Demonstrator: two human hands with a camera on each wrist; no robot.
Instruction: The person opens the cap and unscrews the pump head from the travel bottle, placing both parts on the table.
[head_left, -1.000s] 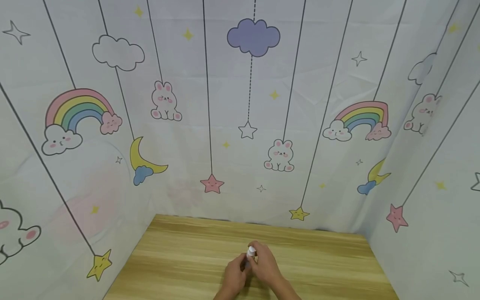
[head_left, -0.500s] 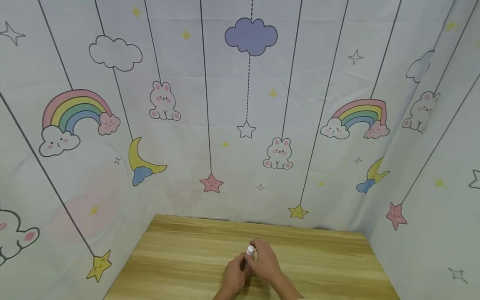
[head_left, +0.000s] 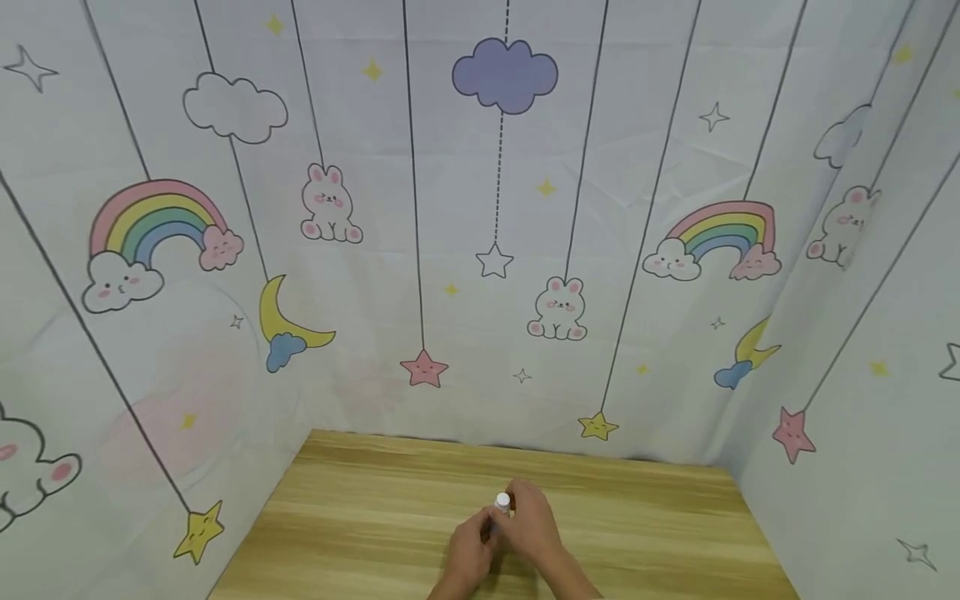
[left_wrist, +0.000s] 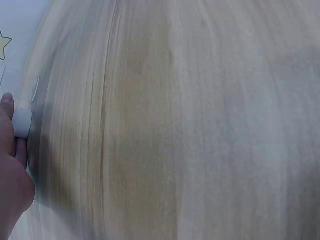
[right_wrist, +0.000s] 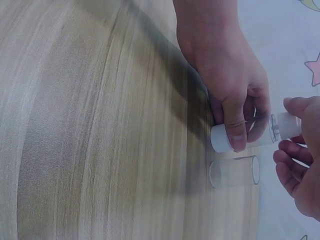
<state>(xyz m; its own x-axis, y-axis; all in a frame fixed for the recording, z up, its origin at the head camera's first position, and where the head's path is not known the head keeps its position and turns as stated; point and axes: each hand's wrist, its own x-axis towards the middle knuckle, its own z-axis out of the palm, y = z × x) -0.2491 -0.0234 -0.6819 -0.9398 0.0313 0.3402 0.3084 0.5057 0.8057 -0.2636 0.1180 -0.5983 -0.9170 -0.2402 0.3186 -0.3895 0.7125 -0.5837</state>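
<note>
A clear bottle [right_wrist: 259,131] with a white base [right_wrist: 220,139] and a white cap [head_left: 502,500] stands upright near the front of the table, between both hands. My left hand [head_left: 470,548] grips its lower part; in the right wrist view that thumb lies across the body by the base. My right hand [head_left: 531,523] has thumb and fingers at the cap [right_wrist: 288,125], pinching it from the side. A clear open-topped cylinder [right_wrist: 235,171] stands close beside the bottle in the right wrist view. At the left wrist view's left edge, the white base [left_wrist: 22,122] shows beside my left hand [left_wrist: 12,172].
The wood-grain table [head_left: 360,500] is enclosed by a white curtain [head_left: 465,183] printed with rainbows, rabbits and stars. It hangs behind the table and on both sides.
My right fingers have shifted slightly around the cap, and more of its top shows now. My left hand has kept its hold on the bottle in the same place.
</note>
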